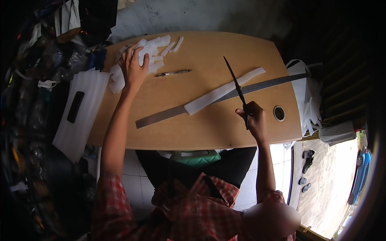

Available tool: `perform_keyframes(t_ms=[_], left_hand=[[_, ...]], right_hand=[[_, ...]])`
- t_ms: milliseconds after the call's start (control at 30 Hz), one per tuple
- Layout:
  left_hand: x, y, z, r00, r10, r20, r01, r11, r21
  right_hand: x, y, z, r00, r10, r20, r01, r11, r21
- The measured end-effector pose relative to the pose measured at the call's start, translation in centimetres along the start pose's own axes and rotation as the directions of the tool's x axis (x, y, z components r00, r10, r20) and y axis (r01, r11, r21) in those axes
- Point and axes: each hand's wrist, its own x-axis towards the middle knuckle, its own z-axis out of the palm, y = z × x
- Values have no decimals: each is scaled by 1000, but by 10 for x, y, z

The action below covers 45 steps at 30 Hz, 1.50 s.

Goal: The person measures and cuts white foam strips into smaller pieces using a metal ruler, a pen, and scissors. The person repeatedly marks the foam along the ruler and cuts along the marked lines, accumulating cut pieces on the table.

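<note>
My left hand rests on a heap of white foam pieces at the table's far left, fingers apart and bent over it. Whether a piece is pinched beneath the fingers is hidden. In my right hand is a pair of dark scissors, its blades pointing away from me and looking closed. Below the blades, a white foam strip lies slantwise, partly over a long metal ruler. A pen lies between the heap and the strip.
Stacked white foam sheets overhang the wooden table's left edge, with a black phone on top. A round cable hole sits near the right edge. Beyond that edge hangs a white bag with foam strips. Cluttered plastic-wrapped goods fill the left side.
</note>
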Motion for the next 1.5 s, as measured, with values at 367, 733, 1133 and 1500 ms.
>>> perform_keyframes(t_ms=[367, 733, 1133, 1500], left_hand=[[-97, 127, -29, 777, 203, 595, 58, 919, -390], [-101, 39, -78, 695, 83, 714, 209, 927, -311], [-106, -2, -110, 687, 84, 722, 234, 915, -330], [-110, -15, -114, 642, 68, 763, 329, 875, -354]], right_hand=[[167, -1, 41, 921, -350, 171, 378, 699, -607], [229, 6, 76, 910, -363, 201, 383, 549, -743], [166, -46, 180, 650, -705, 282, 717, 445, -537], [138, -68, 180, 809, -586, 56, 567, 801, 194]])
